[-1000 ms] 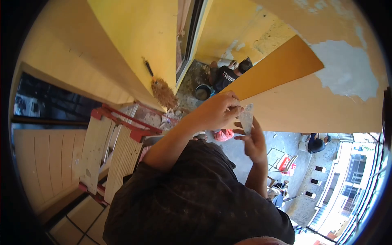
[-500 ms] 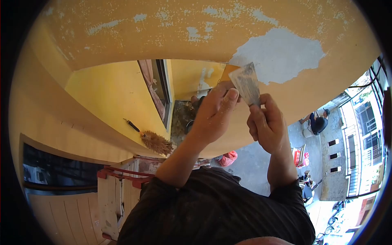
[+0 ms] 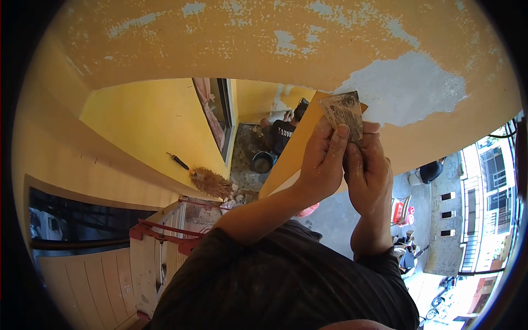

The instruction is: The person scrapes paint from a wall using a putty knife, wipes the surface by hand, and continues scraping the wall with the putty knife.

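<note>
A putty knife (image 3: 347,110) with a smeared, worn metal blade points up in front of the wall. My right hand (image 3: 369,176) is closed round its lower end, where the handle is hidden by the fingers. My left hand (image 3: 323,165) is closed at the left side of the blade, its thumb lying on the lower part of the metal. Pale dust marks both hands. Behind the blade, a large grey-white patch (image 3: 410,88) shows on the orange wall (image 3: 220,66), with smaller flaked spots above it.
A brown duster (image 3: 210,182) with a black handle lies on the yellow ledge. At lower left stands a red-and-white ladder (image 3: 165,234). Below, a person (image 3: 283,135) crouches near a black bucket (image 3: 262,162); another person (image 3: 432,170) is at the right beside a white bucket (image 3: 414,179).
My hands have come closer together, and my left hand has moved right onto the putty knife's blade. The view has shifted, revealing more of the crouching person below.
</note>
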Available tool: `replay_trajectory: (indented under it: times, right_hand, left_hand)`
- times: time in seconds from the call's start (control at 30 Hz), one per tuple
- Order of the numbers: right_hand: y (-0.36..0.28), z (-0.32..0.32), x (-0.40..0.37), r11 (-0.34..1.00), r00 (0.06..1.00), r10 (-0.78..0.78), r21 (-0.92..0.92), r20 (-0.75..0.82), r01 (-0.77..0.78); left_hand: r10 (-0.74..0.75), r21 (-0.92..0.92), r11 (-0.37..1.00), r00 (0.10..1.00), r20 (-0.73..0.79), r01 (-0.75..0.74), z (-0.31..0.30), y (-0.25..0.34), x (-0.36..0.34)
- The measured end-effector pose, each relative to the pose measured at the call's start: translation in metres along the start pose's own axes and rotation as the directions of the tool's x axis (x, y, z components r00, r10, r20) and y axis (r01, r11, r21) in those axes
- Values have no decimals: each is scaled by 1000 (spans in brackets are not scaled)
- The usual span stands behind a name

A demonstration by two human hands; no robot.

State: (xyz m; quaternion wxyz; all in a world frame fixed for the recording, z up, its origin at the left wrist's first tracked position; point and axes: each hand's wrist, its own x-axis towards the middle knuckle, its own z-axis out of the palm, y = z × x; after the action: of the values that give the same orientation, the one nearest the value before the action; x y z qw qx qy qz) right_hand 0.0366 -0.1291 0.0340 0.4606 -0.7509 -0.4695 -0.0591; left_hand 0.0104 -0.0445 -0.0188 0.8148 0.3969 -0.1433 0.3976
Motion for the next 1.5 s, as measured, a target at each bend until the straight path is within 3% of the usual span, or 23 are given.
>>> replay_trajectory:
  times: [0.13,0.2,0.27,0.37,0.5,0.63,0.7,0.93,1.03,1.1,1.33,1.5]
  right_hand:
    - [8,-5,2,1000,998,7,-20,59,-6]
    - [-3,-5,6,981,984,169,88,47,-173]
    - [-3,-4,12,976,982,175,119,75,-183]
    - [-3,-7,11,961,975,191,180,115,-210]
    - [-4,-8,6,933,952,281,198,121,-300]
    - [-5,0,12,949,969,237,197,70,-247]
    - [-3,3,14,976,992,122,175,36,-126]
    - [-7,-3,4,965,972,220,126,79,-228]
    - [-9,-4,4,985,990,142,100,2,-141]
    - [-12,-7,5,980,979,189,43,81,-193]
    - [-11,-7,10,975,975,218,39,52,-220]
    - [1,-15,13,992,986,123,9,113,-125]
  left_hand:
    - [1,43,999,1000,6,-1,2,4,3]
    - [-15,65,998,1000,-9,15,5,13,4]
    - [-8,161,987,999,-47,15,6,20,7]
    - [12,85,996,995,-102,-3,12,22,9]
    - [7,159,987,997,-81,6,11,21,5]
    - [31,160,987,995,-100,-15,7,18,10]
    - [32,136,990,997,-74,-22,9,17,11]
    - [-21,92,995,996,-91,29,12,22,3]
    - [-6,45,999,996,-94,11,12,13,2]
    - [39,45,998,994,-100,-34,10,11,2]
    - [32,43,999,992,-122,-27,10,9,4]
    - [66,-5,998,976,-206,-69,16,4,6]
